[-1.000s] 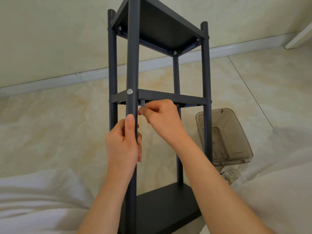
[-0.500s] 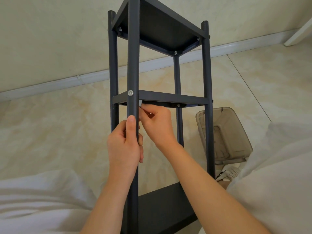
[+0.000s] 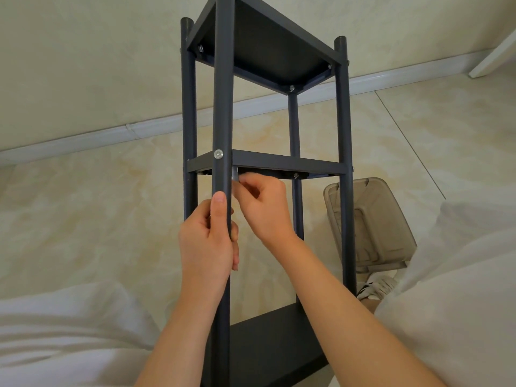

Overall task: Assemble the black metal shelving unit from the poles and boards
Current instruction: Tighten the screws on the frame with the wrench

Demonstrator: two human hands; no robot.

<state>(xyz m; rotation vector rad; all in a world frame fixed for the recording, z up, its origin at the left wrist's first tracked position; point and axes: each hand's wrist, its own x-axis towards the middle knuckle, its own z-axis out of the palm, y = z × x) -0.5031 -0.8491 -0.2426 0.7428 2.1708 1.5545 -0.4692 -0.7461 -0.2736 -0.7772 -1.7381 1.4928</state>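
The black shelving unit (image 3: 268,48) stands on the tiled floor (image 3: 83,205) right in front of me, with three boards already fixed between four poles. My left hand (image 3: 206,241) is wrapped round the near pole (image 3: 222,107), thumb lying straight up its front, just below a silver bolt (image 3: 218,154) at the middle board (image 3: 284,164). My right hand (image 3: 265,208) pinches a small silver key (image 3: 235,173) in curled fingertips, under that board's corner beside the pole. Over the last second the key has stayed at that corner while my wrist turned slightly, so I judge I am tightening this joint. A smoky plastic bin (image 3: 371,224) lies behind, near the right-hand pole.
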